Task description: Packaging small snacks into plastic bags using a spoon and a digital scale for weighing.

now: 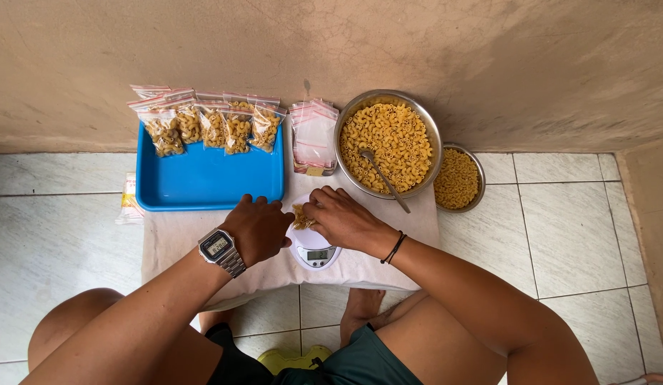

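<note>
A small clear bag of elbow pasta (301, 216) rests on a white kitchen scale (314, 253) at the front of a cloth-covered low table. My left hand (258, 229), with a metal wristwatch, and my right hand (342, 216), with a dark cord bracelet, both pinch the bag from either side. Behind them a large steel bowl of pasta (388, 142) holds a spoon (383, 175).
A blue tray (203, 182) at the back left holds several filled pasta bags (210, 125) leaning on the wall. A stack of empty zip bags (314, 137) stands beside the big bowl. A smaller bowl of pasta (457, 178) sits to the right. My knees are below.
</note>
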